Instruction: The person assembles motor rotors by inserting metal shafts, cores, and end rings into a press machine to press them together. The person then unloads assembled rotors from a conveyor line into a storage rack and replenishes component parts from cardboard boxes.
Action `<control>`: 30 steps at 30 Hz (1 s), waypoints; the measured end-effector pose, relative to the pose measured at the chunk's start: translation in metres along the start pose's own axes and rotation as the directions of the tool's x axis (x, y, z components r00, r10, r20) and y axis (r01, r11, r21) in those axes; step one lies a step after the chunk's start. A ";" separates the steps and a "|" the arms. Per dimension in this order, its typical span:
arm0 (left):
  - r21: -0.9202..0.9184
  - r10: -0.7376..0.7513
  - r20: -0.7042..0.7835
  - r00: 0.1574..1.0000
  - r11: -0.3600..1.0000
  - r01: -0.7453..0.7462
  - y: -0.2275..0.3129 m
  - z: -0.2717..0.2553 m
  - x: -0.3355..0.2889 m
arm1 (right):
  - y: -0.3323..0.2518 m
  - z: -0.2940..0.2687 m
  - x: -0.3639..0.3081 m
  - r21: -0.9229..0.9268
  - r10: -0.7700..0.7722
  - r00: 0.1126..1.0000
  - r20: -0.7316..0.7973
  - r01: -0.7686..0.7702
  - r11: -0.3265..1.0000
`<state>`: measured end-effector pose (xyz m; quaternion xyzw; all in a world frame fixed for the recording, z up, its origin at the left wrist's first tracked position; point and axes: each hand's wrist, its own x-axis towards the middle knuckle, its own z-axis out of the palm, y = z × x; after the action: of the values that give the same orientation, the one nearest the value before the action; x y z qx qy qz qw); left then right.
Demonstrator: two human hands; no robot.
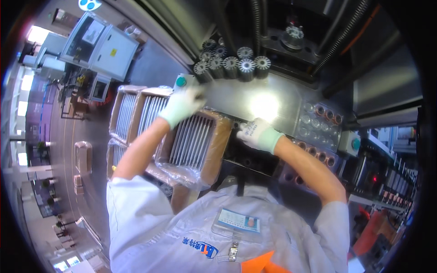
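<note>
My left hand (185,102), in a white glove with a pale green cuff, is raised over the far edge of an open carton (221,136) lined with clear plastic. Rows of long grey metal pieces (193,139) fill that carton. Motion smears the left fingers, so their hold is unclear. Just beyond this hand is a green push button (181,82) on a light box. My right hand (258,134), gloved alike, rests at the near edge of a shiny metal plate (232,98). Its fingers are curled in, and whatever they may hold is hidden.
Several slotted round metal cores (246,66) stand at the plate's far left. Another core (294,34) sits on a machine fixture. More cartons (148,93) stand left. A clear tray (318,129) holds copper-coloured rings at right, near a second green button (355,144).
</note>
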<state>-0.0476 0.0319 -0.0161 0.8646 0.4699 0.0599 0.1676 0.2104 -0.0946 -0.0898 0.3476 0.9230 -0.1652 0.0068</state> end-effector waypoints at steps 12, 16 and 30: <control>0.174 -0.262 -0.049 0.964 0.948 0.267 -0.106 0.147 -0.084 | -0.025 -0.028 -0.013 0.160 0.209 0.977 0.053 -0.215 0.964; 0.053 -0.286 -0.099 0.953 0.955 0.292 -0.109 0.148 -0.080 | -0.016 -0.038 -0.031 0.468 0.341 0.939 0.041 -0.320 0.824; 0.487 -0.193 0.850 0.490 0.642 -0.592 -0.049 -0.008 -0.115 | 0.115 -0.159 -0.072 0.881 0.853 0.243 -0.462 0.013 0.473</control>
<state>-0.1522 -0.0374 -0.0190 0.8183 0.1881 -0.5431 0.0017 0.3556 -0.0108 0.0352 0.6121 0.4507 -0.3013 -0.5757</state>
